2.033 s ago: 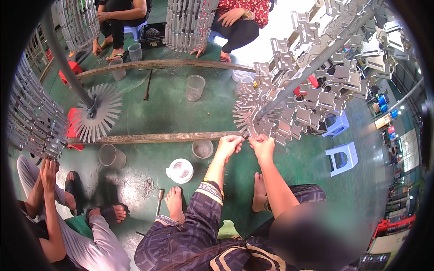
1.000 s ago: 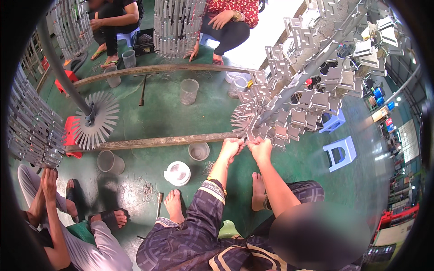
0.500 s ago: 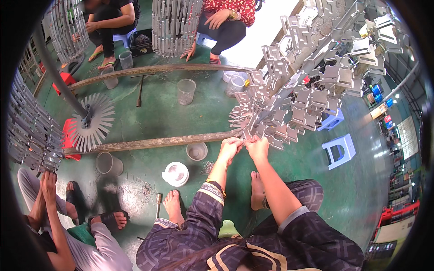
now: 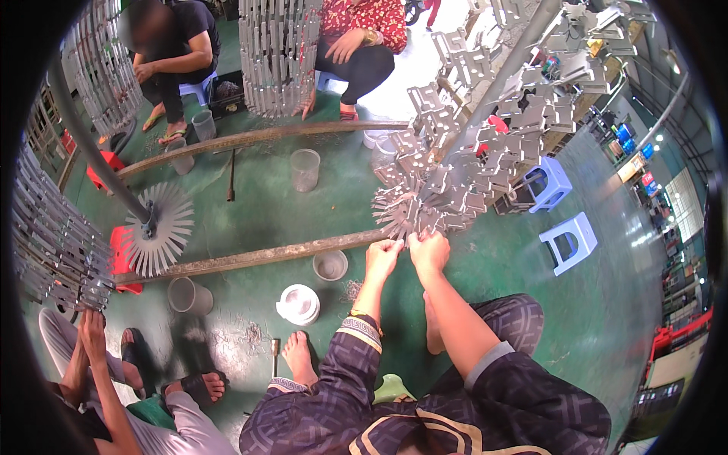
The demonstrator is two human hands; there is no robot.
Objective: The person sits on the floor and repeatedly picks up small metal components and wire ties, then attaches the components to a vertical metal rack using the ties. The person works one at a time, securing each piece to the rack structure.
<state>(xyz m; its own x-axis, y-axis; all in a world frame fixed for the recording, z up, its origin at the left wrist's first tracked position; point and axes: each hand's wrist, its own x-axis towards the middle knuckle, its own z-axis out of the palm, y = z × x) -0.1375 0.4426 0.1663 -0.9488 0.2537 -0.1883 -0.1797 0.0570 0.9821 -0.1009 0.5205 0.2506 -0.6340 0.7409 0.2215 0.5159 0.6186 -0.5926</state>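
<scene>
Grey metal plates (image 4: 462,189) hang in a dense, layered cluster around a sloping pole (image 4: 509,72), ahead of the person and to the right. Both bare hands are raised to the lower end of this cluster. The left hand (image 4: 381,256) has its fingers drawn in, thumb and fingertips close under the lowest plates. The right hand (image 4: 429,250) is just beside it, fingers likewise curled, the two hands near each other. Whether either is clamped on a piece cannot be told—the fingertips and the metal merge at this size.

Below, on the green floor (image 4: 250,220), a clear tub (image 4: 330,265) sits near the rail (image 4: 265,257), with a white tub (image 4: 299,305) nearer the person's bare foot (image 4: 300,358). A socket tool (image 4: 274,356) lies to the left of that foot. Two blue stools stand on the right, the nearer one (image 4: 570,243) well apart from the hands. At far left, a co-worker's hands (image 4: 92,334) are raised to the bottom of a hanging bundle of metal strips (image 4: 61,243).
</scene>
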